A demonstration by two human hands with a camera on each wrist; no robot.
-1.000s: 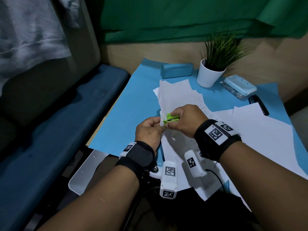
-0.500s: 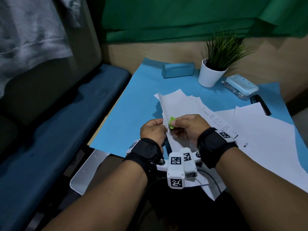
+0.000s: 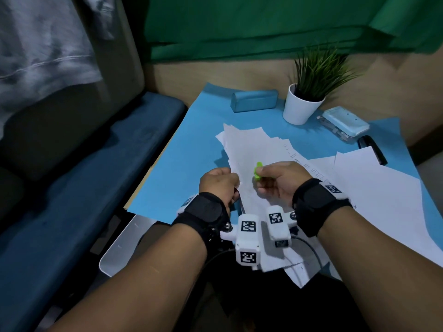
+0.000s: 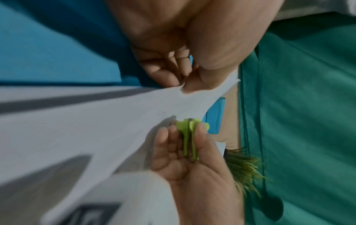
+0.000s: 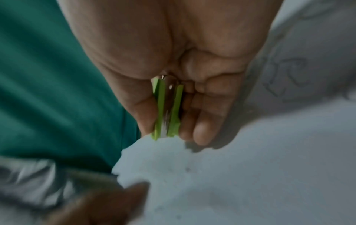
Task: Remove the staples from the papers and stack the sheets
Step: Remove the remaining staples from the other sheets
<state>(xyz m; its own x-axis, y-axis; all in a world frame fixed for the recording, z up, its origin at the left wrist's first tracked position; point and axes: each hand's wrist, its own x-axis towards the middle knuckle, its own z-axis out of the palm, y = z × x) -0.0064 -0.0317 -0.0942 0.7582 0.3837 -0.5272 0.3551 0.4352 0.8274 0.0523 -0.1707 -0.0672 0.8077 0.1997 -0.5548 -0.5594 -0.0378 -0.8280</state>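
Blue-covered counter [image 3: 182, 149], green drape behind. Left hand [image 3: 219, 182] pinches the near corner of the paper bundle [image 3: 247, 149], frame centre. Right hand [image 3: 279, 179] grips the green staple remover [image 3: 258, 171] just right of that corner, its long axis upright.

1. I see a green curtain [image 3: 263, 27] hanging across the back, above a tan wall [image 3: 215, 75].
2. A dark blue padded bench [image 3: 84, 176] runs along the left of the blue-covered worktop [image 3: 187, 149].
3. The light is dim.
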